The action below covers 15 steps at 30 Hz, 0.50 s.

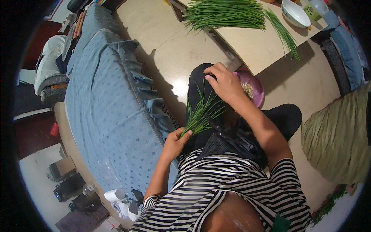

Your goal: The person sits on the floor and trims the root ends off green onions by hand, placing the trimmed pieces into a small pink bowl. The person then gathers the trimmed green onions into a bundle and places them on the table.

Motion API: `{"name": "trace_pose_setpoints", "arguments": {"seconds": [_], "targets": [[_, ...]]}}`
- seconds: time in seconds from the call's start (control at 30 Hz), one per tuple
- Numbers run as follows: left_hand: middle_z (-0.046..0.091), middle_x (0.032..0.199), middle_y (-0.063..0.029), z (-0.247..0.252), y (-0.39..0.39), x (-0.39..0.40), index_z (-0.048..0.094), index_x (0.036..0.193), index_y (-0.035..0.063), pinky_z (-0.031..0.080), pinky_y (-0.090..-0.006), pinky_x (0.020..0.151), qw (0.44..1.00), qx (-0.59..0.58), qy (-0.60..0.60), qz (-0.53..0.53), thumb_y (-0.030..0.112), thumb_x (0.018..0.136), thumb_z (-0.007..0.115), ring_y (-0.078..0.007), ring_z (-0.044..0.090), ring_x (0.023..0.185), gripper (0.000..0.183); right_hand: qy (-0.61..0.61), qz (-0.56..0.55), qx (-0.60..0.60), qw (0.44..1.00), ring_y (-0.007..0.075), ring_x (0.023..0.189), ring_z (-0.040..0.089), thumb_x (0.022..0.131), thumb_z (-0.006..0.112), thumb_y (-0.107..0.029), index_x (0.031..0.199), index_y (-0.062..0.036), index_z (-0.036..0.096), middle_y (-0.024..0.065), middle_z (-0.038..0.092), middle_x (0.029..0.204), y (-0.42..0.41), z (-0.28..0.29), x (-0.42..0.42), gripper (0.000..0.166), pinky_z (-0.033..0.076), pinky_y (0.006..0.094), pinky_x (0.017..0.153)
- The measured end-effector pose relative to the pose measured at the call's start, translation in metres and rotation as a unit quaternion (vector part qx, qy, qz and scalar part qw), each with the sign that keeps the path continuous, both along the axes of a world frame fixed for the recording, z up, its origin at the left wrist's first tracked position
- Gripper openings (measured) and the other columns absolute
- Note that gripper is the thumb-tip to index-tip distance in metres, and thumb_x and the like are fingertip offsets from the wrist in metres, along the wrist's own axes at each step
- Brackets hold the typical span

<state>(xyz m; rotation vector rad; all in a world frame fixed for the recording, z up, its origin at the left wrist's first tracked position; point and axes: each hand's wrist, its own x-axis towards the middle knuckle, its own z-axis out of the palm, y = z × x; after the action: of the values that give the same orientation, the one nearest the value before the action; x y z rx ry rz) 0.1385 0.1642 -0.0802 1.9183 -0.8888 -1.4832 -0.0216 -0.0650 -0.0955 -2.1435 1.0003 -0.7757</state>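
Note:
My left hand (177, 142) grips a small bunch of chives (201, 114) by one end, its loose tips fanning out across my black trouser leg. Over my knee is my right hand (224, 82), its fingers bent, with a gap between thumb and forefinger and nothing visible between them. Partly hidden behind my right forearm, a pink basin (258, 90) on the floor contains small pale pieces (247, 89). A large pile of chives (226, 14) lies on the low table (246, 46), and a thinner bundle of chives (282, 34) hangs past its edge.
A white bowl (295, 14) and a plastic bottle (317, 8) stand at the table's far right. Along my left runs a seat with a blue patterned cover (116, 101). Olive pleated fabric (337, 136) is at the right. Beneath is a beige floor (156, 32).

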Motion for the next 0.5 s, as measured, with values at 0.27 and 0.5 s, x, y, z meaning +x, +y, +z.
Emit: {"name": "trace_pose_setpoints", "arguments": {"seconds": [0.27, 0.5], "targets": [[0.047, 0.065, 0.0027, 0.007, -0.002, -0.004, 0.06, 0.084, 0.0001, 0.036, -0.0252, 0.056, 0.999, -0.007, -0.034, -0.019, 0.025, 0.095, 0.061, -0.0064, 0.04, 0.063, 0.027, 0.099, 0.011, -0.052, 0.994, 0.03, 0.1, 0.058, 0.078, 0.071, -0.027, 0.099, -0.0088, 0.062, 0.0084, 0.056, 0.101, 0.006, 0.006, 0.029, 0.029, 0.051, 0.0426, 0.079], [0.047, 0.066, 0.0012, -0.001, 0.004, 0.0, 0.059, 0.085, -0.0005, 0.039, -0.0266, 0.06, 0.997, 0.036, -0.057, -0.029, 0.03, 0.094, 0.06, -0.0077, 0.04, 0.067, 0.032, 0.11, 0.021, -0.082, 0.99, 0.0308, 0.09, 0.058, 0.081, 0.064, -0.018, 0.087, -0.006, 0.058, 0.0111, 0.053, 0.093, 0.006, -0.008, 0.045, 0.015, 0.052, 0.0448, 0.066]]}}
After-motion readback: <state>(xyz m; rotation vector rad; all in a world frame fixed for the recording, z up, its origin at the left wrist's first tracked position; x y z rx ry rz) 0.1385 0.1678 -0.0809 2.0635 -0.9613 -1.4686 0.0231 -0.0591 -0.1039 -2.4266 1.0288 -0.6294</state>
